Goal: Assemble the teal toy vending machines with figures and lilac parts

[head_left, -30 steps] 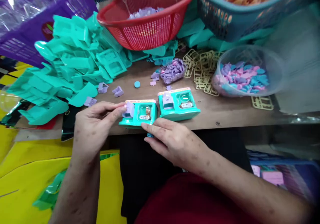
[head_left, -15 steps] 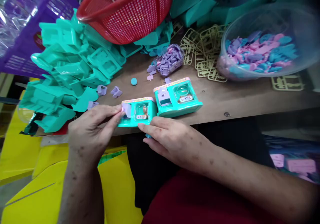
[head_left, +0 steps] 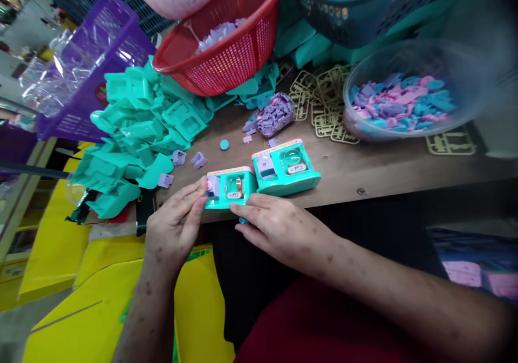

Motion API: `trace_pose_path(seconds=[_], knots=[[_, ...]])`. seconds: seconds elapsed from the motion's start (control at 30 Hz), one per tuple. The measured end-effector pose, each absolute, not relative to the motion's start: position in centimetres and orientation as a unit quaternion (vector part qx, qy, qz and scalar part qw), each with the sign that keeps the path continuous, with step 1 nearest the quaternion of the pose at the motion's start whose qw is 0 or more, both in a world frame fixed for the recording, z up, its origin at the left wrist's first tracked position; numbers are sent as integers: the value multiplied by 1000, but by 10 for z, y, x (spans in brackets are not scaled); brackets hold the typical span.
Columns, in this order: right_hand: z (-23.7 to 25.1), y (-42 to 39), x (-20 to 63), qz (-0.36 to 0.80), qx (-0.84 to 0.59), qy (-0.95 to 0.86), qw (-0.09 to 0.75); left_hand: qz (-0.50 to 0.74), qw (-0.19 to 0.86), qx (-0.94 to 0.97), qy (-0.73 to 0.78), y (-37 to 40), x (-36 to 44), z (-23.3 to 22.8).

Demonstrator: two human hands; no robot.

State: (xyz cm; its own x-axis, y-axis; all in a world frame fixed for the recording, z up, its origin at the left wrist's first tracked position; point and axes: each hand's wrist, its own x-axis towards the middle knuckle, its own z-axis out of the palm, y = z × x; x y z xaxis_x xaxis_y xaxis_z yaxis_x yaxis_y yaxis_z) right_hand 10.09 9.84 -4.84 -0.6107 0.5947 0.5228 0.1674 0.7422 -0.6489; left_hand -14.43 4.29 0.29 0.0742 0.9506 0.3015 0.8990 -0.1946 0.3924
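A small teal toy machine with a clear dome lies at the near edge of the wooden table. My left hand pinches a small lilac part against the toy's left side. My right hand rests against the toy's front edge, with something small and blue under its fingers. A second teal toy machine, with its lilac part fitted, sits just to the right, touching the first.
A heap of teal housings fills the left. Loose lilac parts, a small dish of lilac pieces, a red basket, cream sprues, a clear bowl of coloured pieces, a purple crate.
Both hands stay on the near toy; my left hand has turned, fingers now pressing the lilac part from below-left. The view has shifted, showing more of the left side.
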Motion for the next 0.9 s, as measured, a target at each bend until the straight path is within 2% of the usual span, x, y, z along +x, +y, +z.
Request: trace_pose_path(seconds=[0.23, 0.43, 0.6, 0.67, 0.77, 0.83, 0.9], knots=[[-43, 96, 103, 280, -244, -862, 346, 266, 42, 713, 647, 45, -137, 3], [-45, 98, 101, 291, -249, -859, 340, 227, 3, 745, 627, 43, -132, 5], [-47, 96, 103, 322, -244, -843, 355, 189, 49, 776, 600, 51, -147, 24], [-45, 92, 107, 376, -249, -811, 372, 175, 41, 780, 599, 52, -146, 36], [-38, 85, 117, 541, -272, -693, 391, 205, 0, 795, 571, 43, -125, 50], [-30, 84, 124, 647, -281, -583, 402, 217, 29, 827, 518, 35, -103, 53], [-22, 86, 131, 706, -282, -504, 410, 213, 74, 852, 473, 32, -84, 51]])
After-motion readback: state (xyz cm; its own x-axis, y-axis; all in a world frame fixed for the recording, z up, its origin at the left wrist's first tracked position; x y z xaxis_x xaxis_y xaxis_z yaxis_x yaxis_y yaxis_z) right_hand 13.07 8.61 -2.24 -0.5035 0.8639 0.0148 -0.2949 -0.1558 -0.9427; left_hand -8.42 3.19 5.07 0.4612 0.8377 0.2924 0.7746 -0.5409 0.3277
